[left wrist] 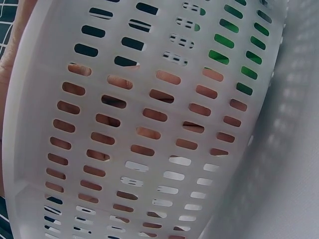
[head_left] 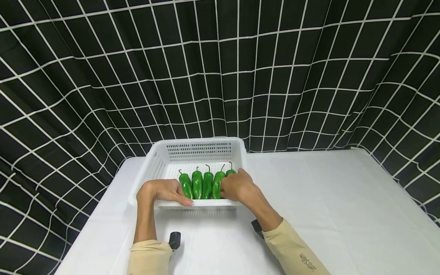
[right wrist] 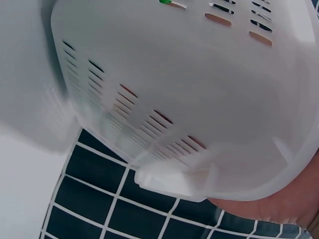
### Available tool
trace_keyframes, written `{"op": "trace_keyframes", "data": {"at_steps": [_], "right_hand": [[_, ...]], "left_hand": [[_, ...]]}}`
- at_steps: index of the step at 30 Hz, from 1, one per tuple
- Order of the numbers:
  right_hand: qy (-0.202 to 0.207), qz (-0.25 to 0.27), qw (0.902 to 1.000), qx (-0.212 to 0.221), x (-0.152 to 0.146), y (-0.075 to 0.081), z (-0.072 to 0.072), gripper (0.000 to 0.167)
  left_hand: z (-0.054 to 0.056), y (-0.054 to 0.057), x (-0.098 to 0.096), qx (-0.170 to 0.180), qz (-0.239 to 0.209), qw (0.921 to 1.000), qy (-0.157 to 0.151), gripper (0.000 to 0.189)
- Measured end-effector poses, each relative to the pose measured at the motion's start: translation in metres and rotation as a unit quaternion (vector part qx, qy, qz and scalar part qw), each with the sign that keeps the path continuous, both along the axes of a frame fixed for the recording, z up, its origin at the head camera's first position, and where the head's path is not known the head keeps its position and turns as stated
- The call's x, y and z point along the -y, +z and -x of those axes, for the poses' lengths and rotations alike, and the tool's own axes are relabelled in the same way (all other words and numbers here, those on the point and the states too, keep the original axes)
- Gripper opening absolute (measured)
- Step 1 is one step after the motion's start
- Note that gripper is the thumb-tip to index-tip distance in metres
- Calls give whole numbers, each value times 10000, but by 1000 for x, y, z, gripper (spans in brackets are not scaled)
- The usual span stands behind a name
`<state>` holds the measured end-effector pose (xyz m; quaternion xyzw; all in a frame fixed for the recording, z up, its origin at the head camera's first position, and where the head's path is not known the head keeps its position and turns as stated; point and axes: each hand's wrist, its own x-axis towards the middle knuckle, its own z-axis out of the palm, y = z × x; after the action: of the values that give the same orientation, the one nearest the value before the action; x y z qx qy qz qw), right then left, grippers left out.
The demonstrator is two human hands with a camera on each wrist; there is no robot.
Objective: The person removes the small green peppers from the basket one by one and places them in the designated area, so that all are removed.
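Inside the white basket (head_left: 160,170), a left hand (head_left: 165,190) and right hand (head_left: 238,186), fingers too hidden to judge, seemingly align green peppers (head_left: 207,184), likely wanting gentle nudges next.

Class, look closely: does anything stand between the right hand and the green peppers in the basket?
Nothing visible does: in the head view, the right hand reaches in over the white basket and covers part of the rightmost green pepper.
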<state>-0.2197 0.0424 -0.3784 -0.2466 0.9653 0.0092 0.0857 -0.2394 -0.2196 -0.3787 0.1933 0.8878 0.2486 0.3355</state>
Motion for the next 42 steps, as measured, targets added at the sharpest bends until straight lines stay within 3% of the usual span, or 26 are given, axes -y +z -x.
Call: {"op": "trace_keyframes", "data": {"at_steps": [7, 16, 21, 28, 35, 42], "right_hand": [[-79, 102, 9999, -66, 0, 0, -1, 39], [-163, 694, 9972, -243, 0, 1, -1, 12], [-200, 900, 9946, -483, 0, 3, -3, 9], [-239, 1749, 9822, -645, -6, 15, -6, 33], [-460, 2101, 9752, -517, -8, 21, -7, 31], [-886, 2751, 9546, -720, -7, 25, -10, 44]], "left_hand": [[1, -1, 1, 33, 3, 10000, -46, 56], [0, -4, 0, 15, -74, 10000, -61, 57], [0, -5, -1, 54, -94, 9999, -47, 56], [1, -3, -1, -49, 40, 10000, -64, 57], [1, -3, -1, 11, 0, 10000, -31, 58], [1, -3, -1, 13, 59, 10000, -50, 57]]}}
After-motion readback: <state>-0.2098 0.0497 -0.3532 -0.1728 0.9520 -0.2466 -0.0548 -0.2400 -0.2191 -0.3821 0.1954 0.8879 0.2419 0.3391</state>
